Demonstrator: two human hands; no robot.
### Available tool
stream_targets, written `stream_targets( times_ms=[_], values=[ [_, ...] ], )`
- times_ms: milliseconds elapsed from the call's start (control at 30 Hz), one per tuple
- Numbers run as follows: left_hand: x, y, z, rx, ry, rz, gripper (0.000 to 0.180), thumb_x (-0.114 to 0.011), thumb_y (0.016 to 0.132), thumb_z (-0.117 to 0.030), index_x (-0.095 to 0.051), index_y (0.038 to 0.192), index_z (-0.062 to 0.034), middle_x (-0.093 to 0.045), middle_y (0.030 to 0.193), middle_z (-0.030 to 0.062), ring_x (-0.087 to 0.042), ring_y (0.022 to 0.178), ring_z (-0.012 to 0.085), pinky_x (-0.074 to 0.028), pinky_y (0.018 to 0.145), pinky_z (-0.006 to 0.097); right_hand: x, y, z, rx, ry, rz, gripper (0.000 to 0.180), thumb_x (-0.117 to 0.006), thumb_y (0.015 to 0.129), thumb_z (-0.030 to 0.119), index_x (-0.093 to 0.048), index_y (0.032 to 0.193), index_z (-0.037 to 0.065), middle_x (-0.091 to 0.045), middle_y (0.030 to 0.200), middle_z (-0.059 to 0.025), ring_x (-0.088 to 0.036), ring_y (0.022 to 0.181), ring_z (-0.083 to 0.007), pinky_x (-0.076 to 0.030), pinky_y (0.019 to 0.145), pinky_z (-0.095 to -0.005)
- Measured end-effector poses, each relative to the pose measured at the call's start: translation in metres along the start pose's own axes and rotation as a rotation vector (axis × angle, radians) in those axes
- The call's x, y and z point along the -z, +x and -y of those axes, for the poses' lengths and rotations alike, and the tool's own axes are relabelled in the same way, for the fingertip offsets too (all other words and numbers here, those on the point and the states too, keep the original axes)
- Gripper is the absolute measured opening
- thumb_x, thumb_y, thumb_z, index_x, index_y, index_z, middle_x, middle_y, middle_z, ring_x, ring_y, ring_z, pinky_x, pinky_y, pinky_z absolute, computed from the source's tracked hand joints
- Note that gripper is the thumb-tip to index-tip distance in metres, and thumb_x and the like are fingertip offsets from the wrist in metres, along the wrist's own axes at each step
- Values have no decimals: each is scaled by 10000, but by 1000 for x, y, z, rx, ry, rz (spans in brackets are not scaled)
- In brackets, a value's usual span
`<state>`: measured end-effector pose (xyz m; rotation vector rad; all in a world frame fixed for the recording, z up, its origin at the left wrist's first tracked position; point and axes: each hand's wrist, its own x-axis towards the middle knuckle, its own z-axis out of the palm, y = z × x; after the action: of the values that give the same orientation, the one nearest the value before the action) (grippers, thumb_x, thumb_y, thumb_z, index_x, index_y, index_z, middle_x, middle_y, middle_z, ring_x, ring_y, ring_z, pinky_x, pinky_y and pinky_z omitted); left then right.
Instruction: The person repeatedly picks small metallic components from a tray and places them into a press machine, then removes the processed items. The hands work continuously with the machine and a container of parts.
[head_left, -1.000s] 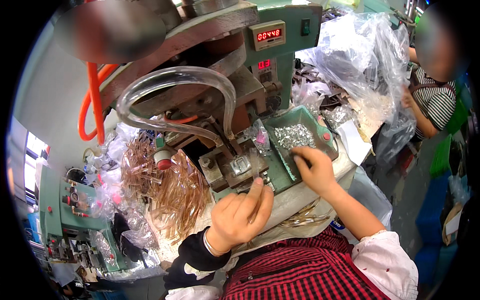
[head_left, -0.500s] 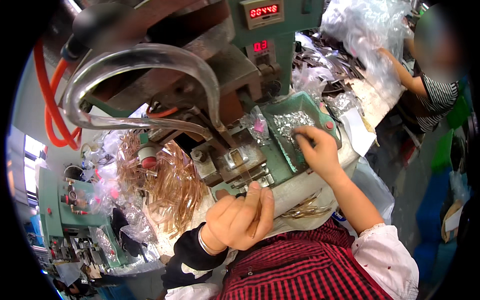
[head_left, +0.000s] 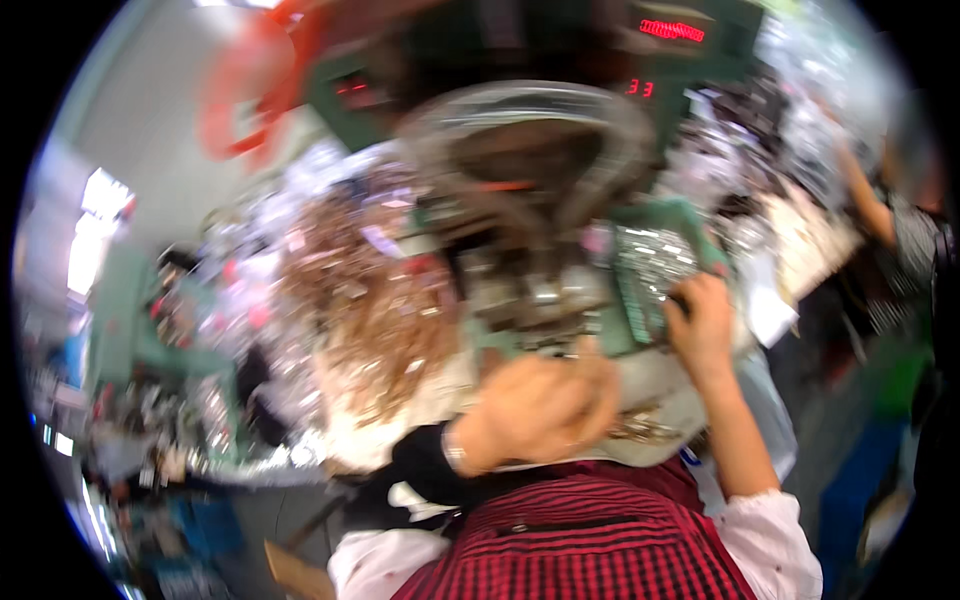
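My left hand [head_left: 545, 405] is closed in a loose pinch just in front of the press's metal die block [head_left: 540, 292]. Motion smears it, and whatever its fingertips hold cannot be made out. At the right, my right hand [head_left: 703, 318] reaches over the near right part of a green tray [head_left: 632, 300]. Its thumb and fingers are curled together, and anything between them is too small to see. Small shiny silver metal pieces [head_left: 655, 255] lie heaped in the tray. A thick clear hose [head_left: 530, 95] loops down to the die block.
Tangled clear brownish strips [head_left: 375, 310] pile up left of the press. More strips [head_left: 645, 425] lie near the table's front edge. Red digits glow on a counter display [head_left: 672, 31]. Another person's arm [head_left: 868, 200] reaches to plastic bags at the far right.
The view has swung so that the press and tray sit farther right, with heavy blur. My left hand stays before the die; my right hand stays at the tray, now nearer its right side.
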<state>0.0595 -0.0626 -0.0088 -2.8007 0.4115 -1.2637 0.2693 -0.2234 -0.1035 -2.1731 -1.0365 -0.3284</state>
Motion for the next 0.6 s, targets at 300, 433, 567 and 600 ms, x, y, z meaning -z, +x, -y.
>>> stream_targets(
  times_ms=[300, 433, 567, 600],
  values=[
    [95, -148, 46, 788, 526, 95, 187, -748, 849, -132, -722, 1020, -61, -693, 952, 124, -632, 713, 269, -485, 583, 369, 2, -25, -15, -88, 61, -159, 148, -712, 894, 19, -678, 1036, -4, -690, 966, -150, -671, 831, -301, -527, 758, -348],
    [149, -238, 161, 907, 866, 119, 171, -707, 812, -43, -734, 965, -112, -641, 888, 72, -624, 860, 304, -499, 766, 405, 2, -4, 7, -59, 90, -179, 238, -683, 918, -1, -684, 1156, -13, -696, 956, -132, -680, 873, -248, -522, 795, -322],
    [150, -309, 222, 968, 1008, 444, 169, -717, 748, -91, -750, 903, -147, -599, 944, 100, -608, 958, 328, -501, 798, 449, -9, 3, 1, -30, 258, -290, 136, -666, 925, -15, -723, 1049, -20, -715, 948, -123, -679, 877, -238, -514, 801, -320],
    [152, -325, 229, 966, 881, 434, 159, -691, 766, -87, -744, 910, -126, -596, 930, 126, -611, 917, 354, -505, 773, 462, -8, 0, 1, -65, 288, -280, 123, -677, 922, -9, -724, 1035, -17, -715, 938, -111, -674, 864, -221, -510, 786, -312]
  ],
)
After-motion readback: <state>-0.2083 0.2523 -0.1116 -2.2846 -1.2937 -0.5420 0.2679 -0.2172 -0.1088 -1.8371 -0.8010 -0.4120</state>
